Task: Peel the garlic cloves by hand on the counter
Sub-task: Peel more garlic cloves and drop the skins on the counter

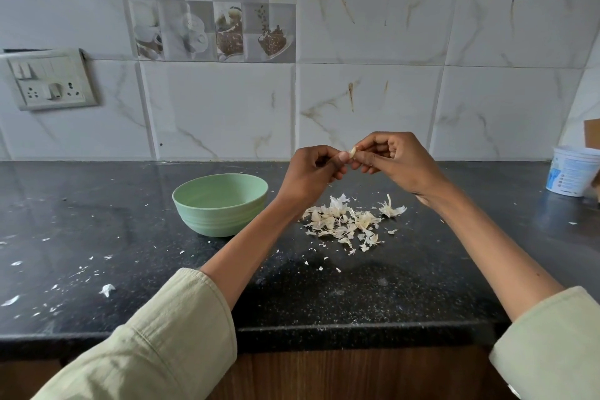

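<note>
Head view — green bowl left of garlic peels, tub far right.

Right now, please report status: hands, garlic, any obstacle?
Both hands, left hand and right hand, pinch one garlic clove. Peel pile below. Green bowl beside, nothing blocking.

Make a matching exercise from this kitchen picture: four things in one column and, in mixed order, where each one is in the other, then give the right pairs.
Things:
1. clove
2. bowl
3. peels
4. tub

Places:
A. far right of the counter, by the wall
B. piled on the counter below the hands
C. pinched between the fingers of both hands
D. on the counter, left of the left arm

Pairs: 1-C, 2-D, 3-B, 4-A
</note>
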### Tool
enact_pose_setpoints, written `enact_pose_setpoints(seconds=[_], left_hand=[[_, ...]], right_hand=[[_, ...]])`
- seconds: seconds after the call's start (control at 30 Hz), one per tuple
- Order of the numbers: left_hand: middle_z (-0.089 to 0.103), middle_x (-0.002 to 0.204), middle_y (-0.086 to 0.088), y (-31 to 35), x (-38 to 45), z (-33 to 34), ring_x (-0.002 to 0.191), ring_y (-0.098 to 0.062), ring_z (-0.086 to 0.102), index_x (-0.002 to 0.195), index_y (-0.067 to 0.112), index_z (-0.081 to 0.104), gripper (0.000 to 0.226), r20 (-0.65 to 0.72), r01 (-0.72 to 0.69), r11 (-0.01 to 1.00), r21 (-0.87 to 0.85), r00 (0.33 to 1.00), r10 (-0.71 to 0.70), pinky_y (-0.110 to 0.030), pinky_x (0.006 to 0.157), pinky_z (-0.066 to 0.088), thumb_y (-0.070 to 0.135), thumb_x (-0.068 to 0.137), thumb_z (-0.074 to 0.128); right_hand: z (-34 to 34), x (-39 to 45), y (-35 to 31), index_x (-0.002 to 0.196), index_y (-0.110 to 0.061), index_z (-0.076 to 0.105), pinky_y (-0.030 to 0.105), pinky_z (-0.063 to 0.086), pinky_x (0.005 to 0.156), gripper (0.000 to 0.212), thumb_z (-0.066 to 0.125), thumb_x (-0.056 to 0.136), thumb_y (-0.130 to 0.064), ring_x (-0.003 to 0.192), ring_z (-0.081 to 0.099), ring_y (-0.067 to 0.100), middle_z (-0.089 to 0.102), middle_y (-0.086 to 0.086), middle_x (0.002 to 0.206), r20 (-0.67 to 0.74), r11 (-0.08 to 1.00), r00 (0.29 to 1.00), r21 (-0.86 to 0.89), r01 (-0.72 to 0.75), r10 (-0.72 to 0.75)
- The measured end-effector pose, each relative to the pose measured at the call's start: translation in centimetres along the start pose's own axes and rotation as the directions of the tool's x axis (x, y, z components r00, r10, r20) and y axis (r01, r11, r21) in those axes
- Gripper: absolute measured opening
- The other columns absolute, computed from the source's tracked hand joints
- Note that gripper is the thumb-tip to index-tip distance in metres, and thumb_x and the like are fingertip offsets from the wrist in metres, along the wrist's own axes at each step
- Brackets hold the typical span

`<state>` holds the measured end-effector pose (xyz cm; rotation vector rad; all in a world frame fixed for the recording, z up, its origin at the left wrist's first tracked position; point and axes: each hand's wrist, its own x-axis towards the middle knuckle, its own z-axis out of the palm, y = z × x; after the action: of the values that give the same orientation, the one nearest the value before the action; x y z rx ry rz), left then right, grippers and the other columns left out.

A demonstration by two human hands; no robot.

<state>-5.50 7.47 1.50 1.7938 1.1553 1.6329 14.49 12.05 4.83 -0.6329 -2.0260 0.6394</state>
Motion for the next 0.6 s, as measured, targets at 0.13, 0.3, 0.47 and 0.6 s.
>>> enact_pose_setpoints(seconds=[0.13, 0.3, 0.47, 0.6], left_hand=[[0.074, 0.083, -0.007, 0.24, 0.05, -0.09, 0.076, -0.014, 0.065, 0.103, 0.0, 0.077, 0.023, 0.056, 0.021, 0.999, -0.042, 0.998, -0.019, -0.027, 0.073, 0.053, 0.021, 0.103, 0.068], [0.074, 0.078, -0.008, 0.22, 0.0, 0.3, 0.069, -0.012, 0.064, 0.099, -0.003, 0.076, 0.028, 0.053, 0.019, 1.0, 0.011, 0.998, -0.019, -0.023, 0.067, 0.053, 0.025, 0.1, 0.072], [0.074, 0.076, -0.011, -0.12, 0.24, -0.21, 0.067, -0.012, 0.064, 0.093, 0.002, 0.075, 0.022, -0.022, -0.001, 0.995, 0.099, 1.0, 0.003, -0.025, 0.066, 0.053, 0.023, 0.098, 0.076], [0.074, 0.076, -0.01, -0.05, 0.16, -0.02, 0.065, -0.01, 0.062, 0.089, 0.006, 0.073, 0.018, -0.034, -0.002, 0.975, 0.222, 0.999, 0.01, -0.03, 0.066, 0.053, 0.02, 0.098, 0.076]], right_hand=[[0.01, 0.07, 0.08, 0.108, -0.008, 0.074, 0.029, 0.059, 0.072, 0.013, 0.075, 0.098, -0.016, 0.079, 0.075, 0.021, 0.08, 0.005, 0.089, 0.005, 1.0, 1.0, -0.015, 0.001, 0.0], [0.0, 0.18, 0.24, 0.114, -0.016, 0.068, 0.035, 0.055, 0.07, 0.027, 0.078, 0.092, -0.004, 0.073, 0.07, 0.019, 0.074, 0.004, 0.087, -0.014, 0.999, 0.999, -0.032, -0.038, 0.038], [-0.46, 0.09, -0.33, 0.107, -0.014, 0.072, 0.029, 0.052, 0.068, 0.009, 0.066, 0.1, -0.012, 0.079, 0.07, 0.016, 0.075, 0.011, 0.1, 0.057, 0.992, 0.99, -0.008, -0.125, 0.125], [-0.09, -0.06, -0.11, 0.101, -0.014, 0.075, 0.024, 0.054, 0.064, 0.017, 0.07, 0.102, -0.03, 0.075, 0.071, 0.016, 0.077, 0.005, 0.09, 0.056, 0.993, 0.993, -0.062, -0.103, 0.107]])
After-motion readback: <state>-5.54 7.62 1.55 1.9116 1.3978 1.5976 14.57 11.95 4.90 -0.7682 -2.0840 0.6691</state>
